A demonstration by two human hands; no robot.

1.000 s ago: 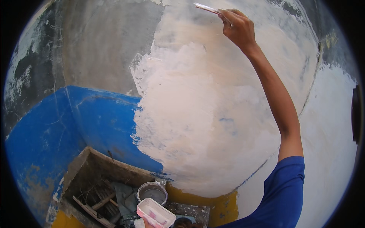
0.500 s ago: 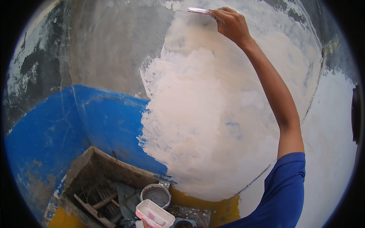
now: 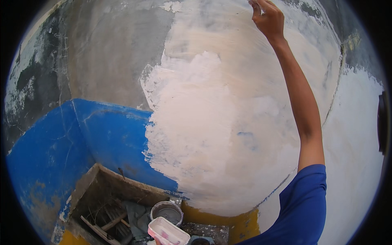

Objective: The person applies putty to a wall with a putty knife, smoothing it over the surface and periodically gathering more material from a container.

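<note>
Low in front, the left hand [image 3: 157,242] clamps the pale tray [image 3: 174,232], best kept level; farther up, the right hand [image 3: 270,19] pinches a pale tool [image 3: 250,1], mostly out of view; light, even pressure should suit the white-coated wall [image 3: 196,106].

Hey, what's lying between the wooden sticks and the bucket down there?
In the head view, a grey cloth lies between the sticks and the bucket.
</note>
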